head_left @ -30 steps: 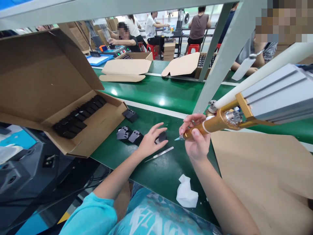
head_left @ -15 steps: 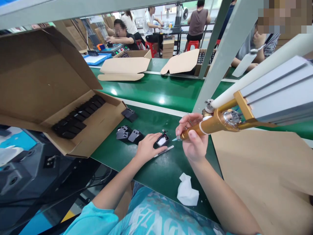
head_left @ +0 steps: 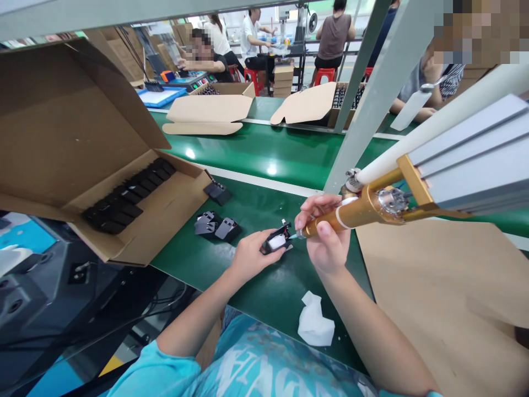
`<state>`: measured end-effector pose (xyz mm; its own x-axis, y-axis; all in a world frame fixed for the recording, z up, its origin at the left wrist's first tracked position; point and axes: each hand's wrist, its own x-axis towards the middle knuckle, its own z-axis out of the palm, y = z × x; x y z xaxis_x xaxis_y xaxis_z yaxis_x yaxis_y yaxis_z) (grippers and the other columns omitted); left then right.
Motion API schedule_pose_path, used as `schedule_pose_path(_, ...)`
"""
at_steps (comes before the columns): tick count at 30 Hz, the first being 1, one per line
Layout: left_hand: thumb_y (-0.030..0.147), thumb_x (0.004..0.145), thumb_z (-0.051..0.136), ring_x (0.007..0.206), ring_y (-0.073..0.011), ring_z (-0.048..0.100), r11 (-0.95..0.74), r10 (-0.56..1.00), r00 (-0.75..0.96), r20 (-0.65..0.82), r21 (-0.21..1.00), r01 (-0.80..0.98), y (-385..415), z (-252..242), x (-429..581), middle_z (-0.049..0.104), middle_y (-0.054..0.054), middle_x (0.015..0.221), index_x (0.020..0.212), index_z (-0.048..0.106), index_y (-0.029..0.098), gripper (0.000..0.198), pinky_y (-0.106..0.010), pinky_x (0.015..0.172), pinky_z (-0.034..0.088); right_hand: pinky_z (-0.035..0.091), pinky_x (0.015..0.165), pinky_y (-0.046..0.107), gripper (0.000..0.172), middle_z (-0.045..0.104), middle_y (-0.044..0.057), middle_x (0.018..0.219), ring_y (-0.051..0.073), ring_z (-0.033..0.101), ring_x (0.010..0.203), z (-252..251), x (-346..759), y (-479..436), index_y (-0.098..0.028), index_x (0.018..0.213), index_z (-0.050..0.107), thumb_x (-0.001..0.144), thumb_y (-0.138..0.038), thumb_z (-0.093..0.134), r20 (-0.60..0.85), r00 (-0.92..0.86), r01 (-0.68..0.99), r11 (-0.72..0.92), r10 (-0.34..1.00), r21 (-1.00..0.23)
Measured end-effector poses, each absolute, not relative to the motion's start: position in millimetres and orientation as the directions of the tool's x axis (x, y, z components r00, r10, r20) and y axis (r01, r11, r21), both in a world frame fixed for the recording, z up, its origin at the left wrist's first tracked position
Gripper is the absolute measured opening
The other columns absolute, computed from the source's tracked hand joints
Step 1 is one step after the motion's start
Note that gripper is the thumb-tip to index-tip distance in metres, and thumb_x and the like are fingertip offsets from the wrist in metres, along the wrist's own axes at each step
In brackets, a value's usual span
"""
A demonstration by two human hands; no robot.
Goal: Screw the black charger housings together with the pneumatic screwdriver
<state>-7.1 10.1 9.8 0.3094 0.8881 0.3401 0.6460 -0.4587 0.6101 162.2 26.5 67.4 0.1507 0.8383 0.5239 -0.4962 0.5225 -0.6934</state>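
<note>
Left hand (head_left: 257, 251) pinching the part (head_left: 276, 241), right hand (head_left: 326, 234) wrapped round the gold tool (head_left: 356, 212), I do best to brace both and guide the tip (head_left: 294, 236) lightly.

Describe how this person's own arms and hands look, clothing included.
The left hand and right hand are ungloved, with no watch or bracelet visible. Both forearms are bare. The left sleeve is short and turquoise; the matching shirt bears white lettering.

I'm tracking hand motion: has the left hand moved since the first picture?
Yes: the left hand has drawn back, farther from the fixed white strip beyond.
</note>
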Motion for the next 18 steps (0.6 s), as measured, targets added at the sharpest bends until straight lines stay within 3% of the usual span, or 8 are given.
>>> schedule_pose_path(6, 0.035, 0.081, 0.068, 0.065, -0.0151, 0.066, -0.469, 0.883, 0.34, 0.323, 0.604, 0.644, 10, 13, -5, 0.076, -0.004, 0.093, 0.112, 0.067, 0.02, 0.034, -0.026, 0.059, 0.054, 0.046, 0.056, 0.029, 0.012, 0.056, 0.0, 0.092, 0.011, 0.056, 0.062, 67, 163, 27, -0.025, 0.092, 0.06, 0.084, -0.033, 0.063, 0.547, 0.173, -0.496, 0.553, 0.819, -0.67)
schedule_pose_path(18, 0.035, 0.082, 0.069, 0.07, -0.0169, 0.068, -0.362, 0.93, 0.305, 0.205, 0.643, 0.675, 10, 7, 6, 0.075, -0.002, 0.092, 0.119, 0.063, 0.023, 0.04, -0.028, 0.065, 0.054, 0.046, 0.058, 0.031, 0.023, 0.058, 0.001, 0.093, 0.012, 0.056, 0.064, 69, 162, 25, -0.027, 0.103, 0.061, 0.082, -0.036, 0.063, 0.533, 0.14, -0.513, 0.521, 0.835, -0.682)
